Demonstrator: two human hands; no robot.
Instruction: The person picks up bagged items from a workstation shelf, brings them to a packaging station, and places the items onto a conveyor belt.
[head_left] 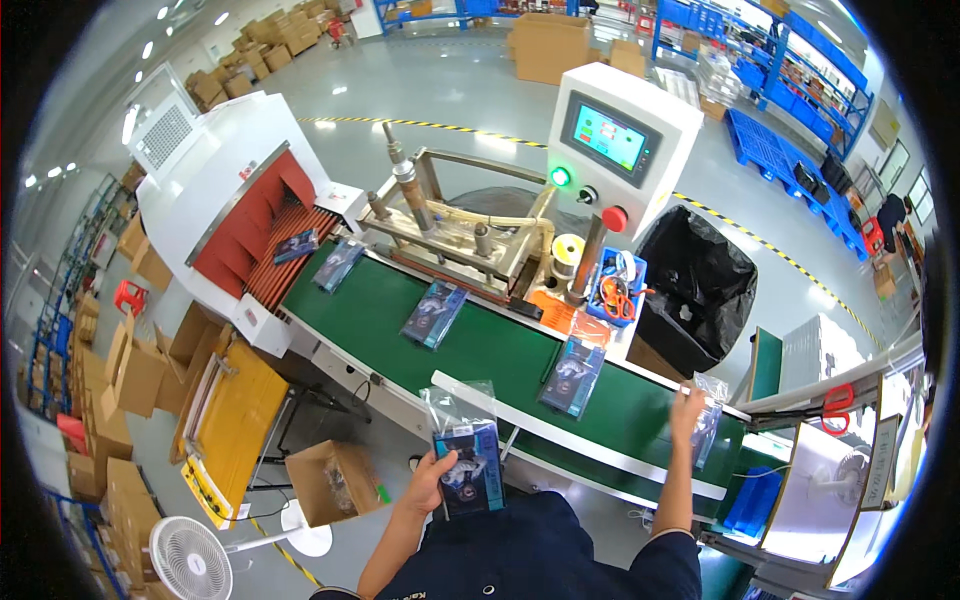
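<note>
While the green belt (480, 345) carries four dark packs toward the red-curtained tunnel (255, 225), we stand at its near edge with both hands busy. Our left hand (432, 480) is closed around a dark boxed pack (470, 465) sleeved in a clear bag, held upright against the chest, its long axis running away from us toward the belt, the loose bag mouth pointing up and outward. Our right hand (687, 408) reaches well out to the right and pinches a second clear bag (708, 420), which hangs down over the far right end of the belt; whether it holds anything we cannot tell. The nearest pack on the belt (572, 375) lies between the two hands, slightly closer to the right, its long axis set across the belt. Further along sit another pack (434, 314) and a third (338, 265), both angled the same way. Beyond the belt stand the sealing frame (455, 225), a white control box (622, 140) and a black-lined bin (700, 285).
</note>
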